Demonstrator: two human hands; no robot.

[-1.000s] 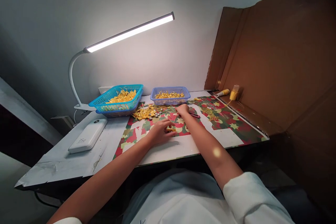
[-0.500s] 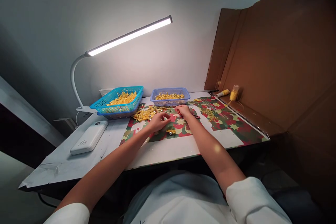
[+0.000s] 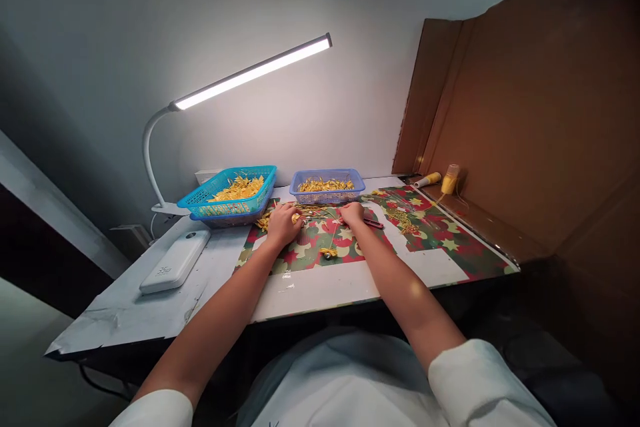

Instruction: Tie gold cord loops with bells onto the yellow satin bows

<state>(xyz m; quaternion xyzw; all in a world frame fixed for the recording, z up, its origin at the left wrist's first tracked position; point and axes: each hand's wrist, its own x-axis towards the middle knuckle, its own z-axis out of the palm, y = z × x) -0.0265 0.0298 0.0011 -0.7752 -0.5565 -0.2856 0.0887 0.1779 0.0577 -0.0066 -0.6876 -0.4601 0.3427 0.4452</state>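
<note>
My left hand [image 3: 283,223] rests, fingers curled, on a loose pile of small yellow pieces [image 3: 263,220] on the red-and-green star-patterned paper [image 3: 440,233]. What its fingers grip is hidden. My right hand [image 3: 352,212] lies a little to the right, fingers closed over a thin gold wire and next to a dark red tool [image 3: 373,222]. One small gold piece [image 3: 329,252] lies alone on the paper between my forearms.
Two baskets of yellow pieces stand at the back: a turquoise one [image 3: 227,197] and a blue one [image 3: 327,194]. A white power bank [image 3: 175,261] lies at left under the lamp [image 3: 253,72]. Yellow thread spools [image 3: 449,180] sit by the cardboard wall [image 3: 540,113].
My left hand moved from the small gold piece near the desk's front up and left to the yellow pile. The gold piece stays on the paper. My right hand barely moved.
</note>
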